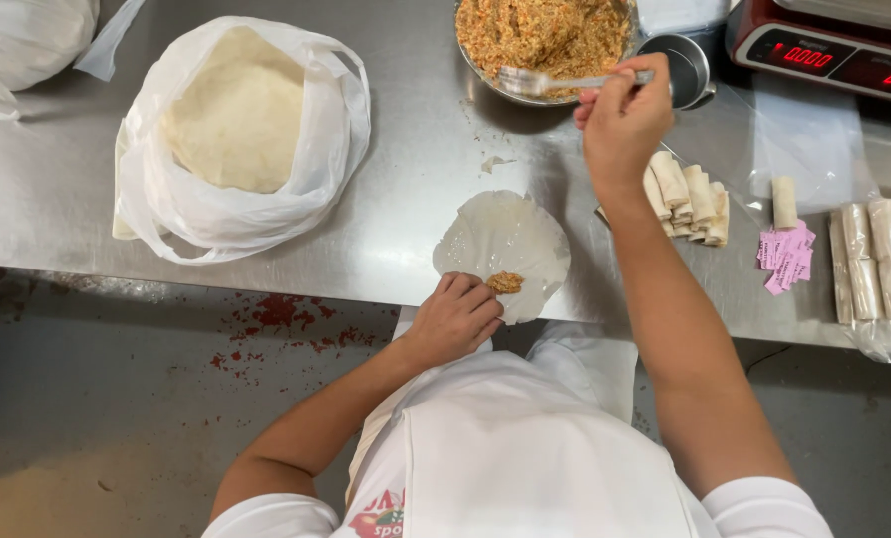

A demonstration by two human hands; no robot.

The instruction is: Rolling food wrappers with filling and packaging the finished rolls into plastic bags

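Note:
A thin round wrapper [502, 239] lies flat at the steel table's near edge, with a small lump of orange filling [505, 283] on its near side. My left hand [453, 317] rests on the wrapper's near edge, fingers curled beside the filling. My right hand [620, 125] is raised farther back and grips a fork [555, 82], whose tines lie over the rim of a metal bowl [485, 82] full of orange minced filling [540, 32].
A white plastic bag [316, 169] holds a stack of round wrappers [234, 112] at the left. Finished rolls [690, 194] lie right of my arm, more rolls [874, 259] on plastic at far right. Pink paper slips [786, 257], a metal cup [683, 62] and a red scale [829, 45] stand nearby.

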